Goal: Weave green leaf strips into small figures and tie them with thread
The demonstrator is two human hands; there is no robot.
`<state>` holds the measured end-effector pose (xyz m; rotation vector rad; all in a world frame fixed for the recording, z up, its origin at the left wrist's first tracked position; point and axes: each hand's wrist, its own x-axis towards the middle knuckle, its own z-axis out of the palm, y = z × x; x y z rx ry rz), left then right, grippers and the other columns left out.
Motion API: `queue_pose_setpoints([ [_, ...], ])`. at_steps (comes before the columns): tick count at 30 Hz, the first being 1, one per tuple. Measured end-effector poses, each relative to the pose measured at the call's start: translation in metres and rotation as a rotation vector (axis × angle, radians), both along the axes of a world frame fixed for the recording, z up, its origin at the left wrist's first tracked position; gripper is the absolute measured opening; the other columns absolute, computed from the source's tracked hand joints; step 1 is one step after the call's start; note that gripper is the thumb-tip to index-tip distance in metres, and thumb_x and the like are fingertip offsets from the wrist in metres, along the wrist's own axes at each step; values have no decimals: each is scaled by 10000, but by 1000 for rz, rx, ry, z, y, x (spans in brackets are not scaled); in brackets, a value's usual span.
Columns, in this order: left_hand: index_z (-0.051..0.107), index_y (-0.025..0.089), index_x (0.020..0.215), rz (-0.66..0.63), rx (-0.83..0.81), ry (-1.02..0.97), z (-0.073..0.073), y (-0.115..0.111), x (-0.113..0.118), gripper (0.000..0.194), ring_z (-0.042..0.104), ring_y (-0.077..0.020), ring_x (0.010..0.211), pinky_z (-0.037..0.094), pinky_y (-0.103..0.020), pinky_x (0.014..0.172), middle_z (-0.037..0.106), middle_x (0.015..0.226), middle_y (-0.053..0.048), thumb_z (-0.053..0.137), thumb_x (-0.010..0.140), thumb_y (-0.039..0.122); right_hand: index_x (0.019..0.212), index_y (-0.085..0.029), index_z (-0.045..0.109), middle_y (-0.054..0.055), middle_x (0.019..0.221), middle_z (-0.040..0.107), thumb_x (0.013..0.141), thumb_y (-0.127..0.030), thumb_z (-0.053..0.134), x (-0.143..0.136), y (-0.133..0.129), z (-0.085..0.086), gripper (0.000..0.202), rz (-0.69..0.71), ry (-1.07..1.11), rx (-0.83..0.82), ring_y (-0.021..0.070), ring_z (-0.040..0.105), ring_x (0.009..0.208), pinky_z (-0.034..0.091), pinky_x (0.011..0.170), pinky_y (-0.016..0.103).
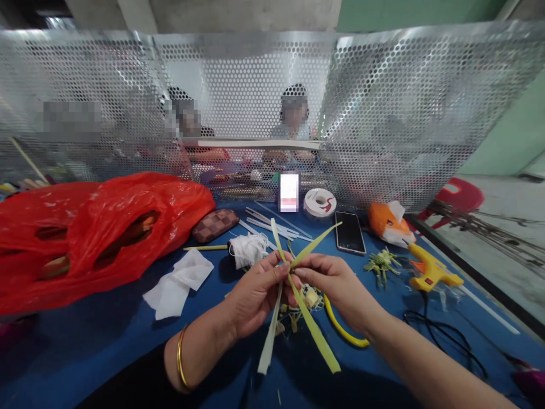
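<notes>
Two flat leaf-like strips cross between my hands over the blue table. One, the yellow-green strip (315, 332), slants from upper right to lower right of centre; the paler strip (269, 341) hangs down on the left. My left hand (263, 292) pinches them near the crossing, thumb on top. My right hand (326, 278) pinches at the same crossing from the right, its fingertips close to the left ones. Beneath the hands lies a small heap of plant scraps (313, 298), partly hidden. Behind my left hand stands a spool of white string (249, 250).
A red plastic bag (97, 238) fills the left, near a white tissue (181, 281) and checked case (216, 225). At right lie a phone (350, 232), yellow glue gun (434, 271) with black cable and orange tissue pack (389, 222). A perforated metal screen (255, 74) stands behind; people sit beyond.
</notes>
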<state>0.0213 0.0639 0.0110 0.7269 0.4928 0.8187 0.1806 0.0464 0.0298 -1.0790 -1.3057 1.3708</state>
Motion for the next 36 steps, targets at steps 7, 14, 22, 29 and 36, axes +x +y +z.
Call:
queue_pose_setpoints([
  [7, 599, 150, 892, -55, -46, -15, -1, -1, 0, 168, 626, -103, 483, 521, -187, 507, 674, 641, -13, 691, 802, 257, 562, -181, 625, -8, 564, 601, 736, -329, 689, -5, -2, -6, 237, -47, 73, 14, 126, 536, 532, 447, 589, 290],
  [14, 626, 120, 799, -39, -104, -4, 4, -2, 1, 182, 527, -47, 394, 484, -162, 478, 619, 552, 25, 748, 740, 243, 626, -179, 626, -7, 594, 576, 765, -292, 624, 1, -5, -8, 179, -186, -247, 211, 134, 497, 593, 394, 585, 273],
  [22, 616, 127, 791, 24, -99, 9, 4, -3, 2, 153, 504, -52, 390, 445, -168, 466, 586, 505, 37, 733, 745, 215, 615, -181, 597, -1, 609, 584, 788, -281, 590, 0, -6, -6, 200, -207, -335, 291, 140, 503, 601, 387, 574, 264],
  [29, 615, 115, 764, 68, -141, 69, 8, -2, 0, 126, 470, -34, 371, 449, -155, 460, 582, 515, 33, 705, 770, 203, 615, -181, 584, -15, 586, 540, 795, -292, 583, -1, -4, -13, 210, -190, -310, 245, 129, 457, 584, 364, 565, 266],
  [36, 624, 125, 851, 53, -138, 168, 1, 4, -2, 160, 575, -65, 426, 463, -156, 461, 674, 631, -15, 717, 772, 228, 607, -177, 649, 8, 615, 614, 765, -286, 607, 2, 7, -20, 196, -162, -263, 156, 154, 537, 618, 426, 628, 297],
])
